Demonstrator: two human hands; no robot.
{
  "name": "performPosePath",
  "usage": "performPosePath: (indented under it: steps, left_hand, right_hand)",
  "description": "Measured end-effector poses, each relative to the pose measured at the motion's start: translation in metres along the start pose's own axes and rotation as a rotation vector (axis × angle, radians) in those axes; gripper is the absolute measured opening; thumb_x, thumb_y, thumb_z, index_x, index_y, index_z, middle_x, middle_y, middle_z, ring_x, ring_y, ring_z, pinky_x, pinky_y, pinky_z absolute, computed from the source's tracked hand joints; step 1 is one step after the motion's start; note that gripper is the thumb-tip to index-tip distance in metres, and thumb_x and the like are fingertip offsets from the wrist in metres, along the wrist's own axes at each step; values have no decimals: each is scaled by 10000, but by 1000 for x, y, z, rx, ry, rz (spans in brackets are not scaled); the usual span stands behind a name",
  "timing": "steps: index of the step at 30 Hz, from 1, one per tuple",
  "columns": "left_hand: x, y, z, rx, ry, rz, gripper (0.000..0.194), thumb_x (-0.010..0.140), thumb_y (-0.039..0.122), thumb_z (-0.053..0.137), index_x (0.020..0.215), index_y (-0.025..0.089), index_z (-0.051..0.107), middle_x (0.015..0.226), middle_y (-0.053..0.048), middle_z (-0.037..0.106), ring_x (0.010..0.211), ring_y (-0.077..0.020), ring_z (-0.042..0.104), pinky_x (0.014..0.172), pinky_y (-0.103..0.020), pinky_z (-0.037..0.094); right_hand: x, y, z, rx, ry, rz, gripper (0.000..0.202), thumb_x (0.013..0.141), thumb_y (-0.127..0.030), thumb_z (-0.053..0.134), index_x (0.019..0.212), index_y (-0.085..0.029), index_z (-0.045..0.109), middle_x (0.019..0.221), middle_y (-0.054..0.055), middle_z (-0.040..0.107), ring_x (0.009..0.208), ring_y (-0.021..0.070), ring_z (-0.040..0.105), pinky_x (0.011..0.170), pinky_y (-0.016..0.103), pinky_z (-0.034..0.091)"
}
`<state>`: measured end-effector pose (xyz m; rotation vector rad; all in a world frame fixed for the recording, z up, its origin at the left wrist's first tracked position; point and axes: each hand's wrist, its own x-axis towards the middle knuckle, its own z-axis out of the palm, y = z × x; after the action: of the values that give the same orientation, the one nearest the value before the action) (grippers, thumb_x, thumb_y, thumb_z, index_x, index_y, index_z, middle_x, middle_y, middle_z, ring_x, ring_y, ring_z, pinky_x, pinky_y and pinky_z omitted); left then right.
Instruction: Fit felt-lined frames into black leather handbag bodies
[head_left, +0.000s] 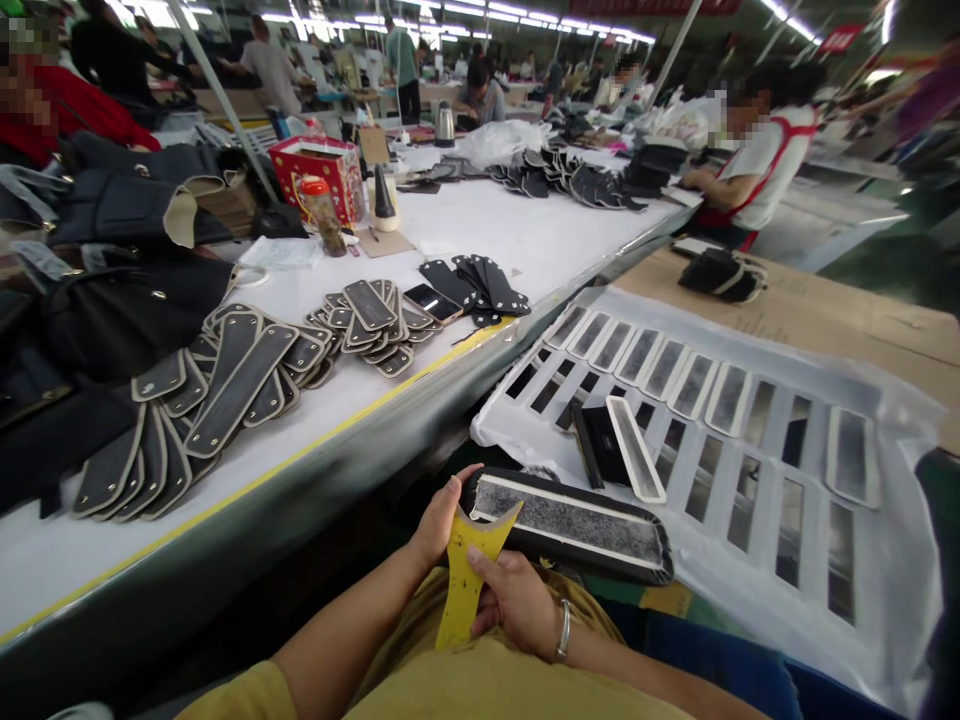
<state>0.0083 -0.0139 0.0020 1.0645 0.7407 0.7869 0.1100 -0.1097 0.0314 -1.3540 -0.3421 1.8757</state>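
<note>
My left hand (441, 520) grips the left end of a long black panel (574, 522) with rounded ends. Its upturned face shows a grey strip framed by white lines, with dark material gathered round the edge. In my right hand (517, 598) is a flat yellow scraper (472, 570) with a concave, two-pointed top end. The thumb presses on its face, and the other fingers are closed behind it. The scraper's top overlaps the panel's left end; I cannot tell whether they touch. A bracelet (564, 628) circles my right wrist.
A slotted white tray (757, 460) to the right holds framed strips and a black piece (606, 445). Light-edged dark straps (240, 375) lie heaped on the white table (315, 460), near a phone (433, 303), a red box (319, 170) and a jar (324, 220). A co-worker (761, 160) sits at right.
</note>
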Motion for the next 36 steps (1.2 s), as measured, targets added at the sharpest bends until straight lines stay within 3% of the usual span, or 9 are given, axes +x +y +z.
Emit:
performPosePath:
  steps: [12,18,25,36]
  left_hand:
    - [3,2,10,13,57,-15,518,903,513,349,1197,131,537,1120,-97,626,1024,-235,568,924,-338,404]
    - [5,2,12,72,71,-12,485,916,486,332,1186,137,533,1127,-89,620,1055,-229,551,927,-330,402]
    - [3,-2,13,142,93,-17,453,909,478,355,1185,158,517,1175,-88,579,1076,-235,522,951,-349,383]
    - [4,12,17,234,31,-74,450,895,494,372,1191,171,473,1093,-72,598,974,-206,551,869,-313,405]
  right_hand:
    - [-2,-1,-6,15,-26,-27,420,683,-547,652,778,-141,599,663,70,671,505,168,628,412,221,486]
    - [-2,-3,-8,26,-23,2,420,645,-559,674,738,-156,600,603,51,652,501,185,628,409,238,491]
    - [-2,-2,-16,13,-55,81,436,650,-552,656,813,-151,611,727,84,684,519,175,638,427,223,482]
    - [-7,-3,-12,141,-93,123,415,609,-543,698,772,-172,607,696,54,680,538,192,645,446,251,496]
